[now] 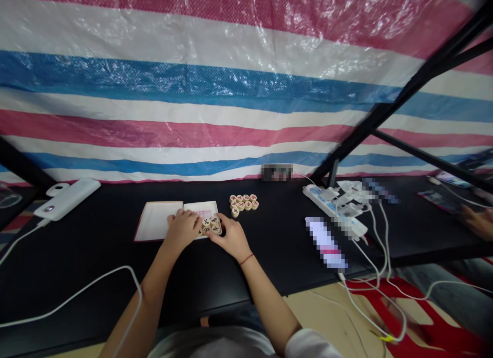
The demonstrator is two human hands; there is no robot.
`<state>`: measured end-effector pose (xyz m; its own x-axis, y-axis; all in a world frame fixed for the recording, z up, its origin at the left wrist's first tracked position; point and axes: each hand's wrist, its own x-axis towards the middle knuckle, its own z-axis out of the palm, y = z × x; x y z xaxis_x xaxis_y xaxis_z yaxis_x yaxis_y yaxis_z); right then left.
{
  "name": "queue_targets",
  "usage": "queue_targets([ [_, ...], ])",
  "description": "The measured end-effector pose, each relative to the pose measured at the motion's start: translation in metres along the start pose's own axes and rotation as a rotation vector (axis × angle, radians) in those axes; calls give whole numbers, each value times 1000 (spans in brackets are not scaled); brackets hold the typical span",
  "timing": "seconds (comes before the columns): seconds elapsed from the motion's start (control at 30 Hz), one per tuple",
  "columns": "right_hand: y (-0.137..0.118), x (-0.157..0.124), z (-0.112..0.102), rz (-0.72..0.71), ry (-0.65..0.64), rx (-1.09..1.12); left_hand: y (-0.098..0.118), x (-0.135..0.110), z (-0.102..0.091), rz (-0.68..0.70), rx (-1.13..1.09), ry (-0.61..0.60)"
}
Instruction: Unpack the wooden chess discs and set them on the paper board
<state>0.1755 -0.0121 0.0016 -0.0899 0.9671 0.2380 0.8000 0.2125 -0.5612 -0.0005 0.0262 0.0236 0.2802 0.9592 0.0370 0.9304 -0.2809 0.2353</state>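
Observation:
An open flat box [157,220] with a red rim lies on the black table [77,255]. My left hand [183,228] rests curled on the box's right half, fingers against a small group of round wooden chess pieces [210,225]. My right hand [228,236] closes around the same pieces from the right side. A second cluster of several round wooden pieces [243,203] with red marks sits on the table just behind and to the right of my hands.
A white power bank [67,199] with a cable lies at far left. A white power strip [333,208] with plugs and cables sits at right, a blurred phone [326,243] before it. Another person's hand [477,222] shows at far right. A striped tarp hangs behind.

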Motion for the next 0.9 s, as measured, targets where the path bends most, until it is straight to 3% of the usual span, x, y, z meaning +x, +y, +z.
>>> queue_targets([
  [0.27, 0, 0, 0, 21, -13, 11, -6, 2, -10, -9, -87, -134],
  [0.53, 2, 1, -2, -12, 30, 84, -13, 4, -10, -1, -293, -22],
  [0.67, 3, 3, -3, -163, 180, 123, -5, 5, -8, 17, -614, 104],
  [0.77, -1, 2, -2, -257, 244, 149, 7, 4, -3, 30, -945, 2],
  [0.9, -1, -1, -4, -238, 298, 151, 17, 4, 5, -13, -1181, -75],
])
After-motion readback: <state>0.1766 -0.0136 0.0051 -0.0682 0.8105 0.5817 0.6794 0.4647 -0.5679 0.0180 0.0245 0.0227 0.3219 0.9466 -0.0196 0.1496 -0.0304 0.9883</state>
